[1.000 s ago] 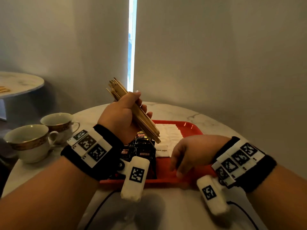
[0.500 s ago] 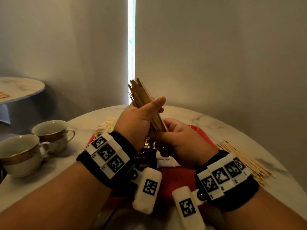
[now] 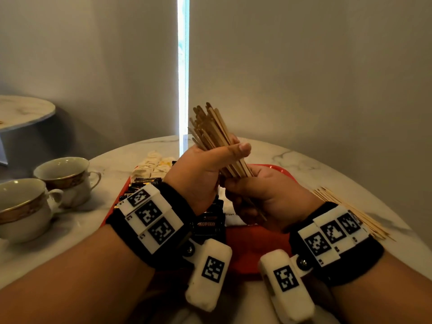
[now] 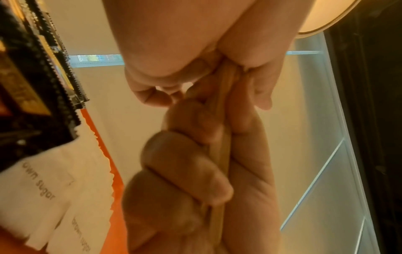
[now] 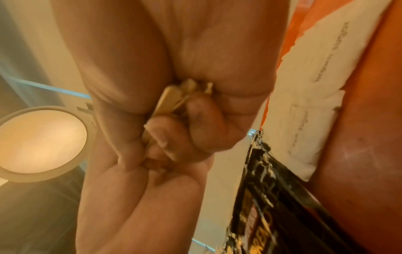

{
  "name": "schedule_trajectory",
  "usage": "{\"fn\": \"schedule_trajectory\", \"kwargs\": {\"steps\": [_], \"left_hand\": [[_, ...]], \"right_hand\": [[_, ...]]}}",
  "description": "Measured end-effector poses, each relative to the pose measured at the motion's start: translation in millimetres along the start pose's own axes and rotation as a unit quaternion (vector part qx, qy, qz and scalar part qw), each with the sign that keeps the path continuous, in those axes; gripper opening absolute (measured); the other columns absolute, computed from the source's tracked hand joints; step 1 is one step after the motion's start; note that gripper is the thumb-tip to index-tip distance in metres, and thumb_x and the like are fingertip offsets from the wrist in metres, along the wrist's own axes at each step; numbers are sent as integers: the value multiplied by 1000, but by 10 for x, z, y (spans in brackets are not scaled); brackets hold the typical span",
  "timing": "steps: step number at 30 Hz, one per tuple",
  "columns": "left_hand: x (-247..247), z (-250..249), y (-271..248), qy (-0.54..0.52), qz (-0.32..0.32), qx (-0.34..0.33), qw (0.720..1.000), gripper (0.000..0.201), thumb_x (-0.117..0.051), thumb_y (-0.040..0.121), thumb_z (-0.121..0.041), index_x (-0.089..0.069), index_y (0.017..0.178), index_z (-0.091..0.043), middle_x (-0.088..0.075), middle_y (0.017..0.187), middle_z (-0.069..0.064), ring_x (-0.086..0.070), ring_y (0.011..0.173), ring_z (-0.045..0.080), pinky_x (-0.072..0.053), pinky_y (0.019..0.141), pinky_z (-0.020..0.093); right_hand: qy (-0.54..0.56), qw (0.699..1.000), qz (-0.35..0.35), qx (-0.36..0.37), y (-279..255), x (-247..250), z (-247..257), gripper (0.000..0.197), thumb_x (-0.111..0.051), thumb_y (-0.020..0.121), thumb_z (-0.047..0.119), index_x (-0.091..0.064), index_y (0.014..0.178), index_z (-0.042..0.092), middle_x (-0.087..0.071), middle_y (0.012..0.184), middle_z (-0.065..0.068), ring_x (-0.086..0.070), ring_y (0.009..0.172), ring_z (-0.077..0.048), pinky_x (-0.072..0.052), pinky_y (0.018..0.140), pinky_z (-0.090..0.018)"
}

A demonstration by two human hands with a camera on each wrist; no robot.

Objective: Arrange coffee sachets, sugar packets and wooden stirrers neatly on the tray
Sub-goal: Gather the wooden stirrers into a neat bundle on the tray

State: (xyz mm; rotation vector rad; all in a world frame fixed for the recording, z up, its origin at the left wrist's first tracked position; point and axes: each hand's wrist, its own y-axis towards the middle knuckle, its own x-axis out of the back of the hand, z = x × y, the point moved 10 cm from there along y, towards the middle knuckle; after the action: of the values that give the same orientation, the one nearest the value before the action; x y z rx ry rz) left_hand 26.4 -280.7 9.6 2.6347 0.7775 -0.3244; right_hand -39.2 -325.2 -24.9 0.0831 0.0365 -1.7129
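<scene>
Setting: Marble round table [image 3: 304, 164] against a grey wall, a slit of daylight behind.
Left hand: the left hand [image 3: 198, 174] is clenched round a bundle of wooden stirrers [image 3: 210, 129], held upright over the red tray [image 3: 254, 249].
Right hand: the right hand [image 3: 264, 195] curls round the bundle's lower ends; a second ago it rested empty on the tray, so it has come up to meet the sticks.
Meaning: likely squaring the bundle before it is laid down; the stirrers are not yet on the tray.
On the tray: black Kopiko coffee sachets [image 3: 208, 220] and white brown-sugar packets [image 4: 43, 189] lie side by side.
Off the tray: more stirrers [image 3: 350, 213] at right, loose packets [image 3: 154, 164] at the far left corner, two gold-rimmed cups [image 3: 63, 176].
</scene>
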Motion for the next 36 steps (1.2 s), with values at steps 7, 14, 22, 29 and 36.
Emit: {"fn": "schedule_trajectory", "kwargs": {"steps": [7, 14, 22, 29, 36], "left_hand": [[-184, 55, -114, -64, 91, 37, 993, 18, -70, 75, -16, -66, 92, -18, -64, 87, 9, -66, 89, 28, -57, 73, 40], [-26, -13, -59, 18, -29, -2, 999, 35, -73, 81, -51, -69, 87, -17, -75, 92, 3, -72, 92, 25, -54, 70, 40], [85, -32, -39, -127, -77, 3, 989, 22, -60, 98, -30, -59, 94, -8, -70, 77, 4, -75, 93, 29, -58, 74, 49], [124, -31, -28, -141, -104, -1, 985, 26, -60, 97, -33, -58, 107, -10, -75, 86, 2, -74, 100, 23, -60, 84, 51], [203, -36, -44, -157, -143, -13, 977, 25, -63, 96, -32, -59, 106, -9, -75, 83, 3, -76, 91, 24, -61, 71, 46]], "right_hand": [[55, 992, 108, -34, -89, -146, -92, 35, -80, 78, 22, -56, 99, 9, -53, 67, -5, -47, 40, -11, -36, 40, -20], [70, 996, 60, -9, -21, -33, -31, 38, -88, 71, 31, -67, 98, 14, -60, 74, -9, -48, 38, -11, -34, 38, -17], [-246, 953, -174, 30, -251, 344, 374, 47, -63, 86, 58, -68, 107, 17, -74, 85, -4, -68, 70, -18, -48, 62, -35], [-121, 984, -120, 43, -161, 122, 240, 28, -66, 90, 25, -63, 113, 10, -68, 83, -6, -53, 57, -15, -42, 48, -25], [10, 986, -169, 1, -141, 276, 158, 50, -63, 83, 43, -64, 112, 3, -66, 94, -12, -58, 68, -16, -43, 55, -27]]}}
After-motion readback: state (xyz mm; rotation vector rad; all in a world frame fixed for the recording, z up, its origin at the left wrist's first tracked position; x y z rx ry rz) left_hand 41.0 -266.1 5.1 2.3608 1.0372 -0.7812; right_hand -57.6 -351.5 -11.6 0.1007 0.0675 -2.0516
